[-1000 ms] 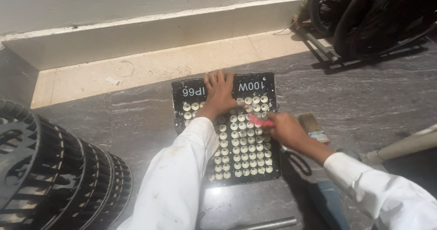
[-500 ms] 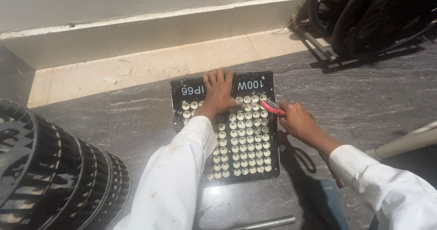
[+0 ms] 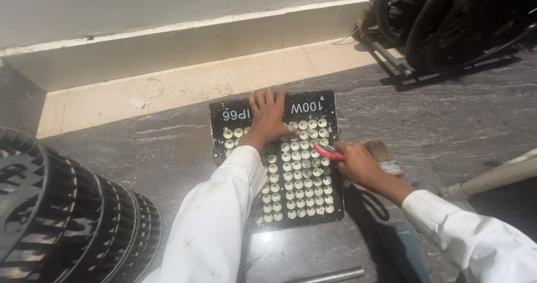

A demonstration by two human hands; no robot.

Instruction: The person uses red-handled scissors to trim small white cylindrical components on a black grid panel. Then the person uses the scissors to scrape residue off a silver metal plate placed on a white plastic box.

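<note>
1. The left hand [image 3: 268,117] lies flat, palm down, with its fingers spread. It presses on the top part of the black square light panel with rows of small white round lenses [image 3: 218,105].
2. The right hand [image 3: 358,165] is curled around a small red tool [image 3: 327,151] and pinches it in its fingers. The red end pokes out to the left and sits on the lenses at the panel's right side. I cannot tell what kind of tool it is.
3. I think the work right now is on the little lenses near the right edge, one spot at a time, while the other hand holds the panel down.
4. Moving the tool to another lens would call for a small, careful move of the right wrist. The left hand would need to press firmly so the panel does not slide.
5. Both arms wear long white sleeves [image 3: 212,232]. The left arm reaches straight up the middle of the frame. The right arm comes in from the lower right, bent at the wrist.
6. The panel lies flat on the grey streaky stone floor [image 3: 447,109], in the middle of the frame.
7. A flat paintbrush with pale bristles [image 3: 383,150] lies on the floor just behind the right hand.
8. A big black ribbed fan wheel [image 3: 67,216] fills the lower left.
9. A pale pipe [image 3: 498,176] runs off at the right edge, and a thin metal rod [image 3: 330,274] lies at the bottom.
10. Black wheels [image 3: 447,14] stand in the upper right, and a pale stone step [image 3: 196,81] runs along the wall at the top.
</note>
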